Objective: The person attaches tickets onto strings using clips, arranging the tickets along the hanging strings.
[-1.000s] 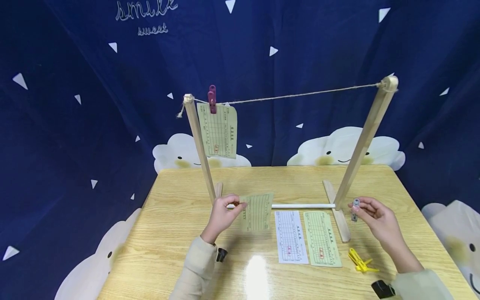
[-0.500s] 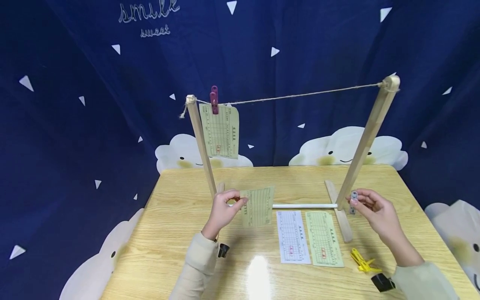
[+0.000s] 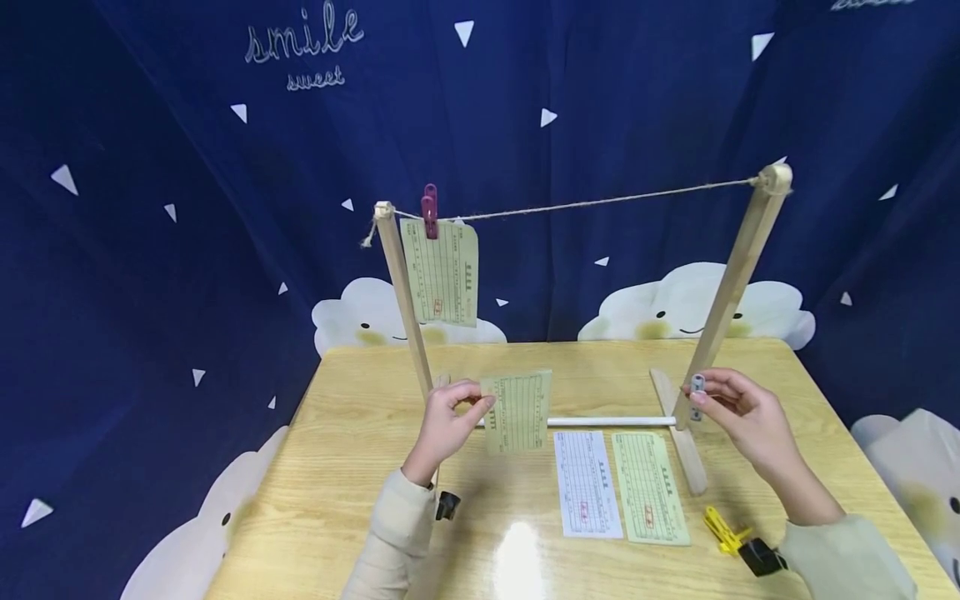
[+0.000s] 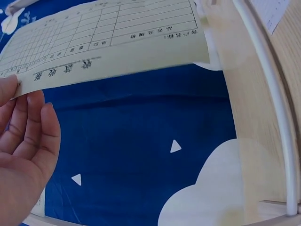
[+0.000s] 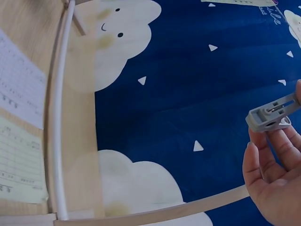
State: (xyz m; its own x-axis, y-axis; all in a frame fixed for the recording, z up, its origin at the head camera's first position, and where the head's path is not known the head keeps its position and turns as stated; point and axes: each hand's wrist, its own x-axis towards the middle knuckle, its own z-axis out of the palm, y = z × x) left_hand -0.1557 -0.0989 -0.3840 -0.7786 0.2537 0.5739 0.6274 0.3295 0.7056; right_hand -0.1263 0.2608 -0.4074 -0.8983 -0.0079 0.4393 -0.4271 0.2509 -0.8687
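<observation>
Between thumb and fingers my left hand [image 3: 448, 425] pinches the left edge of a pale yellow printed slip [image 3: 519, 412], raised above the table. The left wrist view shows that slip [image 4: 108, 42] spread out from the thumb. My right hand [image 3: 750, 417] holds a grey clothespin [image 3: 697, 397] beside the foot of the right post; in the right wrist view this clothespin [image 5: 273, 113] sits between thumb and fingers. A similar yellow slip [image 3: 446, 279] hangs from the twine line [image 3: 600, 202] under a dark pink clothespin [image 3: 430, 212], near the left post.
A white slip [image 3: 587, 483] and a greenish slip [image 3: 651, 487] lie side by side on the wooden table [image 3: 360, 500]. A yellow clothespin [image 3: 722, 530] lies by my right wrist. Two wooden posts, the right post [image 3: 735, 292] among them, are joined low down by a white rod [image 3: 611, 422].
My right hand has lifted a little with the grey clothespin and shifted slightly left. The yellow slip in my left hand is slightly higher and more upright. The head view has tilted slightly.
</observation>
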